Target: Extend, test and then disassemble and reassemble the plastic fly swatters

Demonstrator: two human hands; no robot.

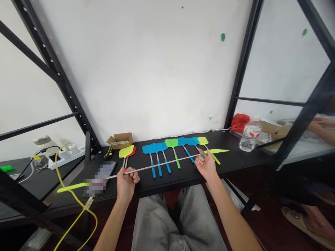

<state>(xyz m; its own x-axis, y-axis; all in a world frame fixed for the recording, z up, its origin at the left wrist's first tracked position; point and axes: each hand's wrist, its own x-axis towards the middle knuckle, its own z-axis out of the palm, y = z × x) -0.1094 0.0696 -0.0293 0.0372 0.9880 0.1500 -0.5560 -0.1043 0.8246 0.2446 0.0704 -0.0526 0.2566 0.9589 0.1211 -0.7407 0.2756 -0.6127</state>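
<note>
Both my hands hold one long fly swatter with an extended metal rod [162, 164], stretched across the black table [235, 158]. My left hand [127, 180] is closed round the rod near its yellow-green handle [72, 187], which points left. My right hand [206, 164] pinches the rod's far end, near the yellow-green swatter head [218, 151]. Behind the rod lies a row of several short fly swatters: blue ones [151, 150], a green one [172, 143] and yellow ones [127, 152].
A small open cardboard box [120, 139] sits at the back left. A phone [103, 172] lies by my left hand, with a yellow cable [75, 198] hanging off the edge. A water bottle [250, 134] stands at right. Another person's hand [320, 125] shows at far right.
</note>
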